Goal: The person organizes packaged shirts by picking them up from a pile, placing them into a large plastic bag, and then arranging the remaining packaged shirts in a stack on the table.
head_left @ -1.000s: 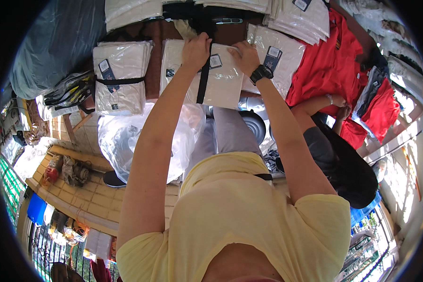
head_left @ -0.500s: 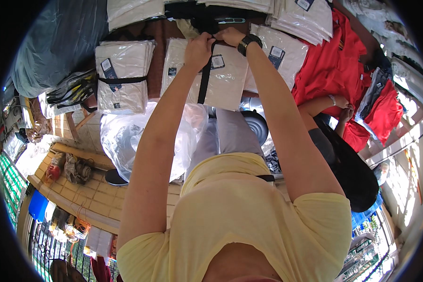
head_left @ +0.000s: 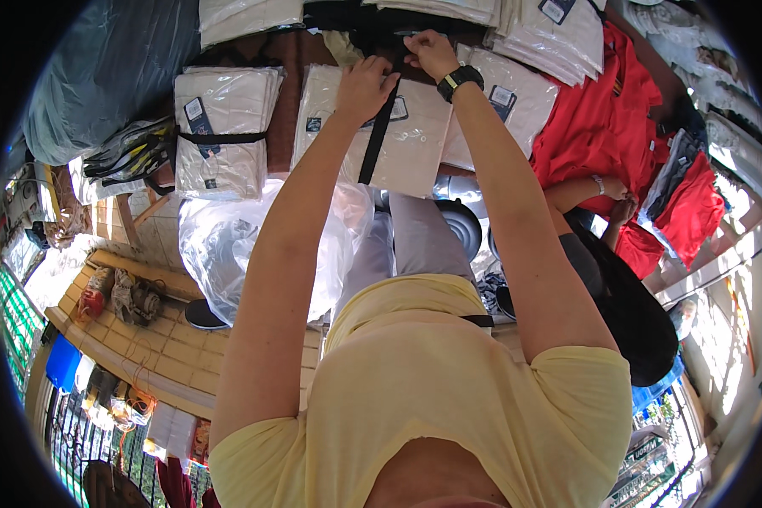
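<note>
Right hand (head_left: 433,56), extended far with fingers turned left, pinches a black strap (head_left: 375,148) across the central package (head_left: 416,140); left hand (head_left: 366,87), palm down, meets the strap, grip unclear.

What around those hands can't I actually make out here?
All in the head view:
Underside of the middle packet: hidden by the packet itself, so how the black strap runs there is unclear.
Label on that packet: print too small, partly covered by the strap.
Palm of the left hand: hidden by the back of that hand.
Upper-left packet stack: cut off by the top edge.
</note>
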`<state>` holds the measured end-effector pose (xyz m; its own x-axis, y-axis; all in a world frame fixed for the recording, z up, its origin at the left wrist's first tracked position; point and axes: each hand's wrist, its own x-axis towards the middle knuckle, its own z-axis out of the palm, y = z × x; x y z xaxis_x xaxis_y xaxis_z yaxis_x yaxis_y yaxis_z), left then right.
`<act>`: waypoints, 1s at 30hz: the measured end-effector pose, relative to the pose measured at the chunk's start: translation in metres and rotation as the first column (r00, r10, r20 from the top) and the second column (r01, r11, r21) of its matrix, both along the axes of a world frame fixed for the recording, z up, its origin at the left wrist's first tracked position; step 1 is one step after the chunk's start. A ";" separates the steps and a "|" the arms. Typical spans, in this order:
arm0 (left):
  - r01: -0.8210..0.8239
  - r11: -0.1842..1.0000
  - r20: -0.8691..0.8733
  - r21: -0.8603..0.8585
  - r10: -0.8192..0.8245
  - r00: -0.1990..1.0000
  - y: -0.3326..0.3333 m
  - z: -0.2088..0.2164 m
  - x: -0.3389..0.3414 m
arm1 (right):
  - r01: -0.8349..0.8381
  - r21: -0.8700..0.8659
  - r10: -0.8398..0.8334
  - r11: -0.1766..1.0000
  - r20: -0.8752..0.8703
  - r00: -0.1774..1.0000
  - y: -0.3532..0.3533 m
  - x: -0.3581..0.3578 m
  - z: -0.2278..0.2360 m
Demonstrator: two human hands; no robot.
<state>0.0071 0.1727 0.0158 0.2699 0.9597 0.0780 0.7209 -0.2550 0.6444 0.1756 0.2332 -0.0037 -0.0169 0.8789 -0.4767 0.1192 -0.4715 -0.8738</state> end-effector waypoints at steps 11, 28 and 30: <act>-0.022 0.990 0.276 -0.137 0.059 0.959 0.003 0.012 0.003 | 0.055 -0.077 -0.063 0.995 -0.109 0.992 0.014 0.009 0.013; -0.230 0.939 0.183 -0.256 0.281 0.942 0.009 -0.005 0.001 | 0.107 0.292 -0.075 0.951 -0.118 0.990 0.054 -0.028 0.064; -0.275 0.934 0.164 -0.229 0.316 0.935 0.011 -0.005 0.003 | 0.043 0.293 -0.032 0.955 -0.043 0.999 0.048 -0.034 0.076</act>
<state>0.0097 0.1834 0.0110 -0.0294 0.9945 -0.1009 0.5986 0.0984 0.7950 0.1417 0.2815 0.0725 0.0055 0.9805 -0.1967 0.0708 -0.1966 -0.9779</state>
